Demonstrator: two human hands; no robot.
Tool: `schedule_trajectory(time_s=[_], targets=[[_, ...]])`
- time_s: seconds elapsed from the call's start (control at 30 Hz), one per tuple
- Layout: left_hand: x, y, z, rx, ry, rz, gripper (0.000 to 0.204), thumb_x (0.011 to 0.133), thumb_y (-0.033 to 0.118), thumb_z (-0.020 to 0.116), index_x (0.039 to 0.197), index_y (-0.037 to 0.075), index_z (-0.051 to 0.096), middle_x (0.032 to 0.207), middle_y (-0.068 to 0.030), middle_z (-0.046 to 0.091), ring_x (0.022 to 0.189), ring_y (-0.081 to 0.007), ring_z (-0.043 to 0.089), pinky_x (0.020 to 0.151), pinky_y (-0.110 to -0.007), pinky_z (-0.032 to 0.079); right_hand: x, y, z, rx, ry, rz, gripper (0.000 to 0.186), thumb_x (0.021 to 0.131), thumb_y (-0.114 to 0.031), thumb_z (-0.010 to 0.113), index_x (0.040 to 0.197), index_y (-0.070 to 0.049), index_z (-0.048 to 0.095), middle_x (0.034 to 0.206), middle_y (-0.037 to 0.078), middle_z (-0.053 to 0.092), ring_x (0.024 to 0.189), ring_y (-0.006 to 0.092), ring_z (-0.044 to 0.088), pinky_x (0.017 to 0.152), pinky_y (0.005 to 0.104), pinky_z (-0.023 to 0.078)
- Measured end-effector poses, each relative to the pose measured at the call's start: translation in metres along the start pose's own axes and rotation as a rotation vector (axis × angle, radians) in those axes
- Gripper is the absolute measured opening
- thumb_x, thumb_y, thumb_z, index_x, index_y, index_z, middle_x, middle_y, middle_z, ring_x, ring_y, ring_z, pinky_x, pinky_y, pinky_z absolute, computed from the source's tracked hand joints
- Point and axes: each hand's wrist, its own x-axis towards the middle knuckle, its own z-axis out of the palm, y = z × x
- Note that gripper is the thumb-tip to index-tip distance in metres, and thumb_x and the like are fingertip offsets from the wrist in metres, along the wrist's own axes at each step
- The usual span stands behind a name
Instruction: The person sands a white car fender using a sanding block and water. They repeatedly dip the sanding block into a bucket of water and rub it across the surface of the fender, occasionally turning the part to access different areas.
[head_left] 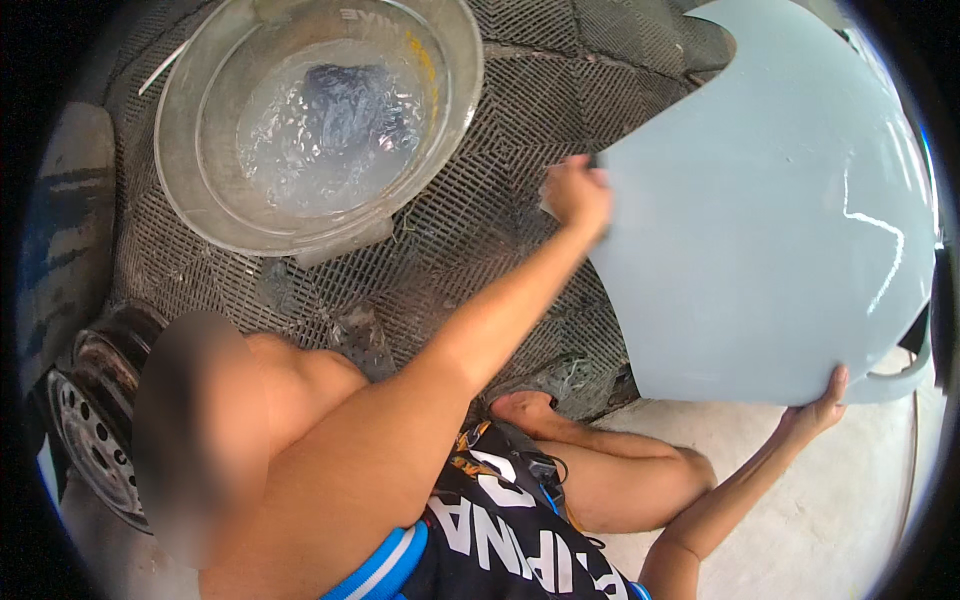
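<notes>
The right hand [818, 408] holds a curved pale-gray panel [745, 240] by its lower edge, at right; the left hand [578, 196] curls at its left edge, grip contents unclear; cloudy water [290, 185] fills a tub [178, 170] nearby.

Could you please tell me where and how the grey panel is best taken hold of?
I would take the panel by its lower edge, coming from below in the picture, as the right hand does. Its broad face looks smooth and curved, giving little to grip, while this edge probably lets fingers and thumb close from both sides.
</notes>
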Motion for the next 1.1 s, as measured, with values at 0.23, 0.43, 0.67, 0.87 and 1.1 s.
schedule_trajectory(time_s=[0.23,0.43,0.67,0.87,1.1], targets=[[-0.021,0.007,0.009,-0.144,0.121,0.449,0.036,0.085,0.022,0.074,0.111,0.004,0.056,0.105,-0.0161,0.06,0.098,-0.0366,0.058,0.087,-0.048,0.046,0.001,0.0,-0.004,-0.001,-0.012,-0.024,0.06,0.089,-0.03,0.074,0.128,0.012,0.054,0.12,0.019,0.063,0.103,0.0281,0.066,0.085,0.041,0.059],[-0.027,0.012,0.006,-0.163,0.056,0.44,0.031,0.086,0.021,0.072,0.108,0.005,0.057,0.102,-0.0158,0.058,0.099,-0.0348,0.056,0.087,-0.048,0.045,0.003,0.001,-0.006,0.026,-0.017,0.051,0.062,0.089,-0.031,0.074,0.13,0.012,0.053,0.123,0.02,0.061,0.108,0.028,0.064,0.088,0.0405,0.057],[-0.008,-0.016,-0.012,0.135,-0.087,0.114,0.022,0.084,0.017,0.069,0.1,0.005,0.059,0.104,-0.015,0.058,0.098,-0.036,0.057,0.086,-0.048,0.047,-0.002,-0.002,0.002,0.0,-0.006,-0.038,0.063,0.09,-0.03,0.071,0.134,0.011,0.05,0.125,0.021,0.06,0.108,0.0287,0.065,0.089,0.0417,0.058],[-0.041,-0.004,-0.013,-0.174,0.003,0.641,0.023,0.076,0.012,0.074,0.094,0.006,0.061,0.1,-0.0127,0.06,0.094,-0.0335,0.059,0.083,-0.046,0.05,-0.005,-0.006,0.004,-0.058,0.001,-0.004,0.064,0.089,-0.031,0.071,0.132,0.011,0.05,0.122,0.021,0.061,0.107,0.029,0.065,0.088,0.0415,0.058],[-0.043,-0.011,-0.021,-0.249,-0.093,0.821,0.028,0.072,0.015,0.077,0.097,0.006,0.069,0.107,-0.0144,0.063,0.103,-0.0334,0.06,0.088,-0.043,0.05,-0.004,-0.006,0.004,0.01,0.039,0.065,0.064,0.089,-0.032,0.072,0.132,0.011,0.051,0.121,0.019,0.061,0.106,0.0275,0.065,0.088,0.0396,0.059]])
